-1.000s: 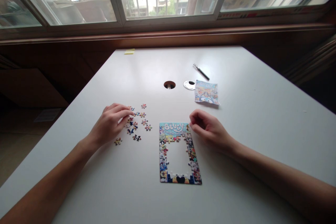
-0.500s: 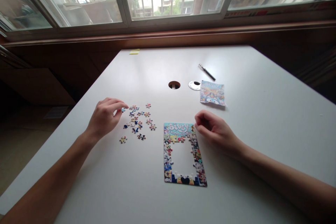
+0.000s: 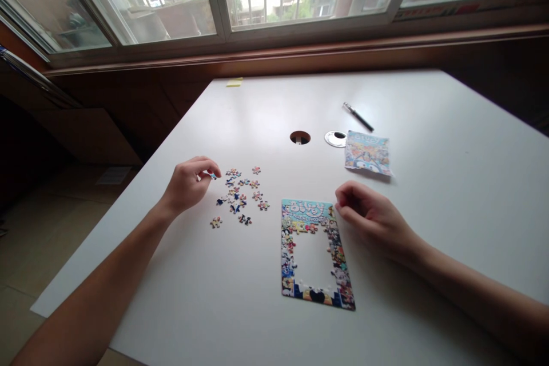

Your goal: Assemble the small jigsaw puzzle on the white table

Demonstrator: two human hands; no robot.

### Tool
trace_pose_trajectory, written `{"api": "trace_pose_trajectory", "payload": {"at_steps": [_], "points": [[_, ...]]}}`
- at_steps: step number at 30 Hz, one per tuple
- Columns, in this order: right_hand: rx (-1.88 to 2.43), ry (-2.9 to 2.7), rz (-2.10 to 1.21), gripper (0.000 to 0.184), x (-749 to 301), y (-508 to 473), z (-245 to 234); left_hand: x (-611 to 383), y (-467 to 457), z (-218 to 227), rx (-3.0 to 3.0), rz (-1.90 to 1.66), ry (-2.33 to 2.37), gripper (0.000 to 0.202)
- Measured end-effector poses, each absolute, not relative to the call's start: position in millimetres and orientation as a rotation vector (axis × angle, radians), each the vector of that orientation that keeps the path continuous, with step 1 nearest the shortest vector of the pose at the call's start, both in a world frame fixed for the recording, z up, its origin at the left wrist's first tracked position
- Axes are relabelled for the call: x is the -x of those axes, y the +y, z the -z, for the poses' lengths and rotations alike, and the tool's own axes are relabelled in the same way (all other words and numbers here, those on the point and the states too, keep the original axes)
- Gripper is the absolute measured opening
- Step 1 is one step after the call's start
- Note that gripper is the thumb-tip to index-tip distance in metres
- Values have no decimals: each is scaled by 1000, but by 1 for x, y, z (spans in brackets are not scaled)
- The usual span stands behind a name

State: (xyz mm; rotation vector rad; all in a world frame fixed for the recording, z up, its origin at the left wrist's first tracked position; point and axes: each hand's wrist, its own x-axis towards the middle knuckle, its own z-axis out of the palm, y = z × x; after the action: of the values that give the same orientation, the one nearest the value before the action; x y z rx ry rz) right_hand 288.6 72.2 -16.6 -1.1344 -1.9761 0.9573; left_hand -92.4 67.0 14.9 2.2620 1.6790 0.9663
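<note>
At the left edge of the loose jigsaw pieces (image 3: 242,200), my left hand (image 3: 189,186) has its thumb and curled fingers closed on a small bluish jigsaw piece (image 3: 213,175), partly hidden by the fingers. The jigsaw board (image 3: 342,274) lies flat, its printed border of cartoon figures filled in and white tabletop showing through its middle. Beside the board's upper right corner rests my right hand (image 3: 371,214), fingers curled in and thumb and fingertips against that corner.
A crumpled picture sheet (image 3: 368,153) lies beyond my right hand, overlapping a round metal cover (image 3: 334,138). Left of that is a cable hole (image 3: 299,138). A pen (image 3: 358,116) and a yellow sticker (image 3: 234,82) are farther back, before the window.
My left index finger has bent down, closing on the bluish piece. The whole view has shifted, so everything appears farther right. My right hand stays at the board's corner.
</note>
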Motion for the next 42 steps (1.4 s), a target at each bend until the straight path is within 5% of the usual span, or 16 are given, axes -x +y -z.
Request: {"api": "trace_pose_trajectory", "payload": {"at_steps": [9,19,29,42], "points": [[1154,-1996,-943,9,-290,72,17,102,55,-55,-2168,-172,1162,16],[1140,-1987,-957,9,-289,72,18,102,53,-48,-2142,87,1168,16],[1111,-1989,-936,11,-286,72,17,92,46,-58,-1929,-11,975,7],[938,-2081,-817,9,-283,71,7,-63,40,-7,-1922,-1087,781,13]]}}
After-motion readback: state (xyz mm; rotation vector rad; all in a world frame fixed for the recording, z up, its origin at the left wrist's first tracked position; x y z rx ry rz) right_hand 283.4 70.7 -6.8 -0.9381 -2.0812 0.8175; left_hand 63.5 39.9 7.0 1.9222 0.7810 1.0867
